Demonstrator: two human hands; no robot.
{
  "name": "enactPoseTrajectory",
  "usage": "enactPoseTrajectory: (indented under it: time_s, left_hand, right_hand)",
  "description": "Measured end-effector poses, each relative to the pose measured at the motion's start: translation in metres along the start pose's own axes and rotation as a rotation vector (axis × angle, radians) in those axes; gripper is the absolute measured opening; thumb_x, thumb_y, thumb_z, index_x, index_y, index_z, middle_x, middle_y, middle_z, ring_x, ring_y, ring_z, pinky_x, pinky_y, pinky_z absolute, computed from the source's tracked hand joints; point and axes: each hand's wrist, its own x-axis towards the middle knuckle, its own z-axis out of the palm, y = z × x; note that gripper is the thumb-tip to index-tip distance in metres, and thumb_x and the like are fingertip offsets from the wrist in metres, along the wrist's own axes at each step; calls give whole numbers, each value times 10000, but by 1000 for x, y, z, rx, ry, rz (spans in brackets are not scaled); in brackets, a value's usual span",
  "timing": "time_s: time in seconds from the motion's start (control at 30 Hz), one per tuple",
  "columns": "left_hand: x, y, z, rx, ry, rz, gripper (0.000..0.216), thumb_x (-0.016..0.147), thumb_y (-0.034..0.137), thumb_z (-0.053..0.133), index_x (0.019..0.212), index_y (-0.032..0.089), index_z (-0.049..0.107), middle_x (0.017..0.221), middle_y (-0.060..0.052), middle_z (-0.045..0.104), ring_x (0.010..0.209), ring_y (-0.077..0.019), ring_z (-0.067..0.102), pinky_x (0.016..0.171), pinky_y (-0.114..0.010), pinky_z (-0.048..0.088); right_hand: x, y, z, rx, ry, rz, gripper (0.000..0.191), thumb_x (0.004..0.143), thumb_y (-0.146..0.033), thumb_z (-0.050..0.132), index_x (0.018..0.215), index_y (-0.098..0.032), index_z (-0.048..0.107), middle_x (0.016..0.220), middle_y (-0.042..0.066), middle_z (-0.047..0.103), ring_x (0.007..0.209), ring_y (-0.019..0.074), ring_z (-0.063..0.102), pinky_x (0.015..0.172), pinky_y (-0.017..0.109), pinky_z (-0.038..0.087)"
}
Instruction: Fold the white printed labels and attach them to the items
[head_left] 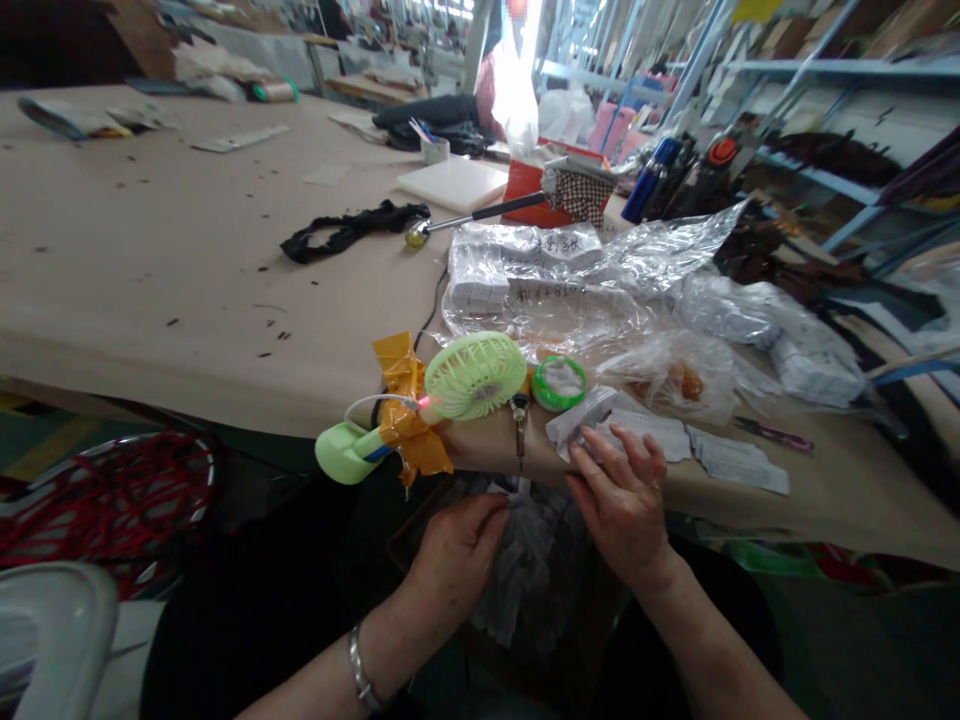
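My left hand [459, 548] is below the table edge, fingers curled round a bunch of small white paper tags [525, 560] that hang in my lap. My right hand [624, 492] rests on the table's front edge with its fingertips pinching a small stack of white tags [592, 415]. Just left of the hands stands a small green fan [474, 376], fixed to the edge with yellow tape [409, 415]. A green-rimmed round tin [559, 384] sits right behind my right hand. A silver bracelet [361, 668] circles my left wrist.
Clear plastic bags with packs of white tags [525, 265] lie behind. More loose tags [739, 462] and small scissors [772, 433] lie to the right. A black strap [352, 229] and a rod [480, 214] lie farther back. Shelving [825, 120] stands at right, a red mesh basket [105, 495] low left.
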Motion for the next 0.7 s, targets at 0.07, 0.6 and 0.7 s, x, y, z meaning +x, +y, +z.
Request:
enactPoseTrajectory:
  time_s: [0.07,0.6,0.7]
  left_hand:
    - [0,4,3,-46,-6,-28,167,823,238,558,820,213,723,781,-34,717,748,-185,640,709,-260,455]
    - [24,60,40,-1242,-246,-619,133,781,225,666,802,98,632,667,-19,623,538,-83,572,502,-184,449]
    - [23,60,42,-1056,-250,-672,104,820,204,601,836,105,626,661,-37,651,539,-112,605,538,-234,498]
  right_hand:
    - [1,0,1,22,32,15,183,836,-210,639,1009,-261,668,1112,42,684,1181,291,508,1082,550,231]
    - [-26,-10,-26,416,-18,-162,237,848,-127,572,1001,-289,651,1020,6,696,1119,220,553,1011,470,412]
    - [-25,11,-24,275,9,-49,351,842,-159,595,1184,-235,586,1070,73,668,1108,251,547,956,451,456]
